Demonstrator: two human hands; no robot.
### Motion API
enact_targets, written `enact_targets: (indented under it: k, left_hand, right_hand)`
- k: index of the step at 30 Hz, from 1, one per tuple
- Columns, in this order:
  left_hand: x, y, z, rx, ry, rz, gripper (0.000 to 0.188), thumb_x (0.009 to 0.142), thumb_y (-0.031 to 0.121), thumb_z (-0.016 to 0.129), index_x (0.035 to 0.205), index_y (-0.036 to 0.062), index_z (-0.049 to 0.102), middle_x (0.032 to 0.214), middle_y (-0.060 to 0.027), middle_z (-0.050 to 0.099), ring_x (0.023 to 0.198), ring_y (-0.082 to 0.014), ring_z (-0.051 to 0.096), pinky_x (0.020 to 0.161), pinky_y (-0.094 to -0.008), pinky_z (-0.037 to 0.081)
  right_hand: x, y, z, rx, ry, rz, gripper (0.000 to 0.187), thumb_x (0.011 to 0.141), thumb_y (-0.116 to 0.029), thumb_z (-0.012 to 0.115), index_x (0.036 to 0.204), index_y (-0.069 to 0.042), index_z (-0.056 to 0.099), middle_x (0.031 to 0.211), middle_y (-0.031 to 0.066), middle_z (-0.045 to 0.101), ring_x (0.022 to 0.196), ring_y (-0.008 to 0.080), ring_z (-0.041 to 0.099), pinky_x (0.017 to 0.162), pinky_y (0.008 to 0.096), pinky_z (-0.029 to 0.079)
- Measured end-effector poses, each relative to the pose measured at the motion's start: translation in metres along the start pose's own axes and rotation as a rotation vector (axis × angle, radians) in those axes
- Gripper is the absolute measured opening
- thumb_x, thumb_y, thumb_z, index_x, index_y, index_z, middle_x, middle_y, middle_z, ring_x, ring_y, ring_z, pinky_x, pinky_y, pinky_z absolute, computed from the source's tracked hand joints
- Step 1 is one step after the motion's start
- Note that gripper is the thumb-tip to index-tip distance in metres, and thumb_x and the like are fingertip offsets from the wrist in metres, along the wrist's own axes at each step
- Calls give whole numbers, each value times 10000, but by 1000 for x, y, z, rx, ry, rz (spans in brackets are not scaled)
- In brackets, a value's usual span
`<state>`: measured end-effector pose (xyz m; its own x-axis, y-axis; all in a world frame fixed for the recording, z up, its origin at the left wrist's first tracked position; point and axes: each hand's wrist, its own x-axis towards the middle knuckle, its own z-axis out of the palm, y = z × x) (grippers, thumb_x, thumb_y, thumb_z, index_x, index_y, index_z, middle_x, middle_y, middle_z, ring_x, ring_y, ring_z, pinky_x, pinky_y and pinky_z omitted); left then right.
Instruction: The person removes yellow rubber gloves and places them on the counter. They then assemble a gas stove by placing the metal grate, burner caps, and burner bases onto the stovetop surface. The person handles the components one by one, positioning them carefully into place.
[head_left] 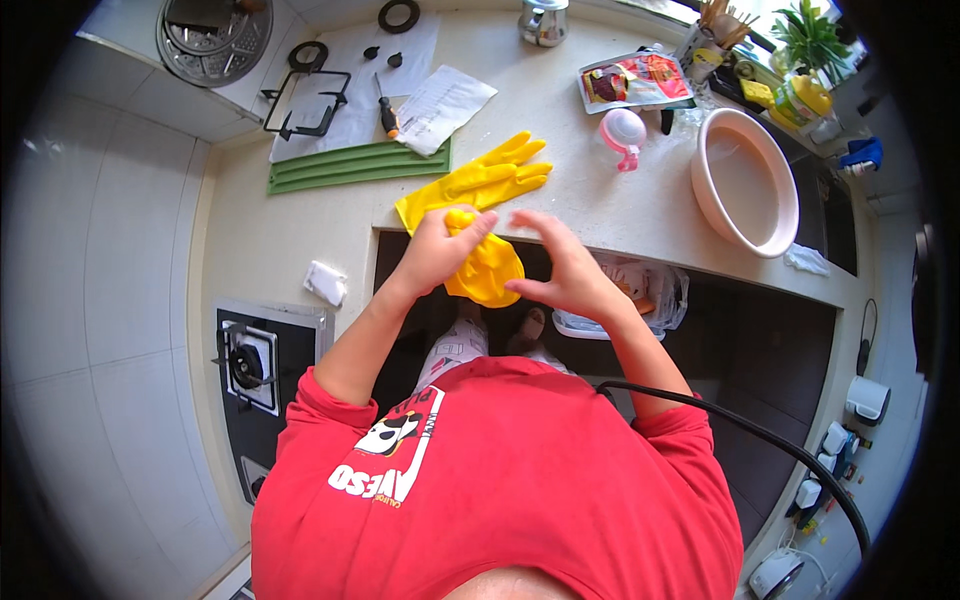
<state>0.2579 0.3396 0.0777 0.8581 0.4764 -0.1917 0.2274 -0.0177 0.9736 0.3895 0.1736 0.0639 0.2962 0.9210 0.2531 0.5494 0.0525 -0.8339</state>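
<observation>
A crumpled yellow rubber glove (488,272) hangs bunched up in front of me, its wide cuff turned toward my right side. My left hand (438,248) is closed round its gathered finger end. Just to the right, my right hand (566,268) has thumb and fingers spread, with the thumb tip close to the cuff's edge; whether it touches cannot be made out. On the counter just beyond lies a second yellow rubber glove (475,180), flat, its fingers pointing right.
Far left on the counter (560,95) are a green ridged strip (360,166), a screwdriver (387,110) and a black pan support (305,102). To the right stand a pink-lidded cup (622,135) and a basin of cloudy water (705,185). A gas hob (285,400) is at left.
</observation>
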Motion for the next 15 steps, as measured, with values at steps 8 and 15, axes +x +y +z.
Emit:
enact_targets:
  k: [8,15]
  left_hand:
    - [40,18,-79,25,167,113,282,895,259,650,713,59,571,647,51,525,577,-32,467,522,-198,380]
    - [131,3,-109,-16,-94,-31,243,841,273,697,815,40,633,717,20,599,642,-73,581,605,-212,468]
  right_hand:
    - [-22,34,30,242,-256,574,250,846,-217,641,937,13,601,774,158,614,709,214,635,659,336,482]
    - [-18,46,34,695,281,700,183,941,-121,526,1047,19,575,970,41,627,882,121,609,850,297,511]
